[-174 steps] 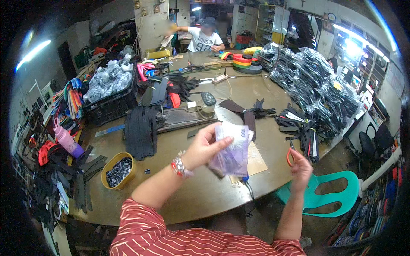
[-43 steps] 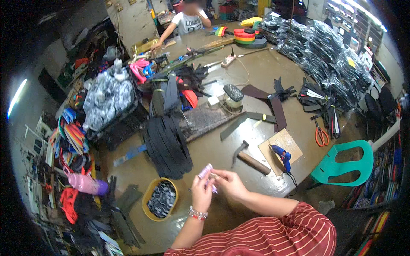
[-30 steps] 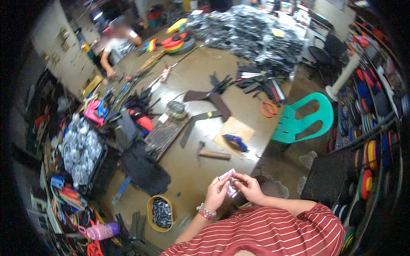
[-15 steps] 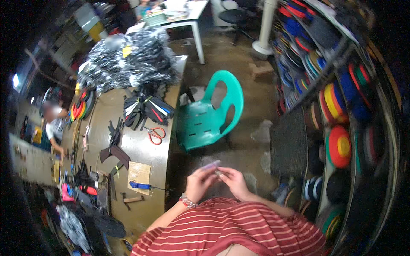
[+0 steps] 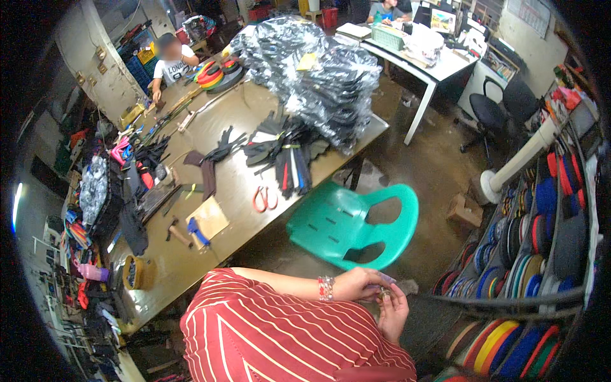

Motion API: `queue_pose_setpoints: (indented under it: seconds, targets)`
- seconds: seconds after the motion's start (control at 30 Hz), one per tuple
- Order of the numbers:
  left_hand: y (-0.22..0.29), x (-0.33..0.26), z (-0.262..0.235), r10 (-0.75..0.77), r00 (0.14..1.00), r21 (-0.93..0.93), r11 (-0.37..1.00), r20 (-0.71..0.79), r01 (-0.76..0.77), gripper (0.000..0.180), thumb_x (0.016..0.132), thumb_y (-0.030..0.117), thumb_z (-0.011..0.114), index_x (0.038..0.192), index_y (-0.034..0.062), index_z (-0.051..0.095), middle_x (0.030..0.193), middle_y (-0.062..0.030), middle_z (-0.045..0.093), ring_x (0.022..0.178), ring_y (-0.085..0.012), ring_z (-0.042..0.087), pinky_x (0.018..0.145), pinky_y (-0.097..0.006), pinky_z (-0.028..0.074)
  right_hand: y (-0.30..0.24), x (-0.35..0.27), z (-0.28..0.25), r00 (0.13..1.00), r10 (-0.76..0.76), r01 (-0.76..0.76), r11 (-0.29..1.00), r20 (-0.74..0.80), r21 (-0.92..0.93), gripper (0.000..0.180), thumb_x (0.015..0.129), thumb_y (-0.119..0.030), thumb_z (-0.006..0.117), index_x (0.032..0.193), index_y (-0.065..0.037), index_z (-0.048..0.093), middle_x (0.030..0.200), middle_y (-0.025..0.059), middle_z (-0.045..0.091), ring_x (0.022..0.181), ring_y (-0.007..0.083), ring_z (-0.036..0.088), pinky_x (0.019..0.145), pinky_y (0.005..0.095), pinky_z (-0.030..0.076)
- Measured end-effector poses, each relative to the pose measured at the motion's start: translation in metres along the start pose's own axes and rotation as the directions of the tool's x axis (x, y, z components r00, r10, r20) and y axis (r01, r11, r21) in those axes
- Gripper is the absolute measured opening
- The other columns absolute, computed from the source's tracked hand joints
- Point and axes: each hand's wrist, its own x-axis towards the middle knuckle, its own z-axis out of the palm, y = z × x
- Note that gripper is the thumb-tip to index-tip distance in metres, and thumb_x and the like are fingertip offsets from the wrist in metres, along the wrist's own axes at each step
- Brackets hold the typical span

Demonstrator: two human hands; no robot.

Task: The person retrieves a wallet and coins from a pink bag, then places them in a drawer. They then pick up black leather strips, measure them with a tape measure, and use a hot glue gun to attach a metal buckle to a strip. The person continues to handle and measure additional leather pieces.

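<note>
My left hand (image 5: 358,284), with a beaded bracelet (image 5: 326,288) at its wrist, is closed on a small purplish, see-through piece (image 5: 388,279). Close against it, my right hand (image 5: 394,313) has its fingers pinched together. Whatever small thing sits between those fingertips is too tiny to name. Both hands are held in front of my striped red shirt, just below the green plastic chair (image 5: 347,226).
The long table (image 5: 238,219) carries red-handled scissors (image 5: 265,198), a hammer (image 5: 179,233), a blue-handled tool (image 5: 198,232), dark strap bundles (image 5: 289,153) and plastic-wrapped stacks (image 5: 305,70). Shelves of webbing rolls (image 5: 503,344) stand at right. A person (image 5: 170,63) works across the table.
My view has swung left, so the table and chair sit differently in it. Both hands stay together at my front, now further right in the picture, the purplish piece still held.
</note>
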Motion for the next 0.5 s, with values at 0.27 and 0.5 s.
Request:
queue_pose_setpoints:
  seconds: [0.27,0.5]
  targets:
    - [-0.037,0.222,-0.011,0.207,0.969,0.131,0.966,0.137,-0.225,0.027,0.077,0.005,0.061,0.103,0.0007,0.061,0.102,-0.0159,0.062,0.090,-0.0324,0.062,0.079,-0.038,0.051,-0.101,0.151,-0.047,0.976,-0.200,0.179,0.960,-0.085,-0.214,0.032,0.089,-0.002,0.055,0.120,0.000,0.048,0.116,0.0100,0.054,0.100,0.0192,0.056,0.082,0.0337,0.050]
    - [-0.076,0.349,-0.039,-0.030,0.995,0.164,0.986,0.100,0.013,0.034,0.066,0.008,0.067,0.096,-0.0063,0.060,0.102,-0.0208,0.062,0.096,-0.0354,0.060,0.080,-0.041,0.051,-0.166,0.310,-0.070,0.995,0.095,-0.087,0.974,0.029,-0.211,0.035,0.087,-0.004,0.060,0.120,0.000,0.048,0.117,0.0101,0.054,0.103,0.0203,0.056,0.085,0.0344,0.049]
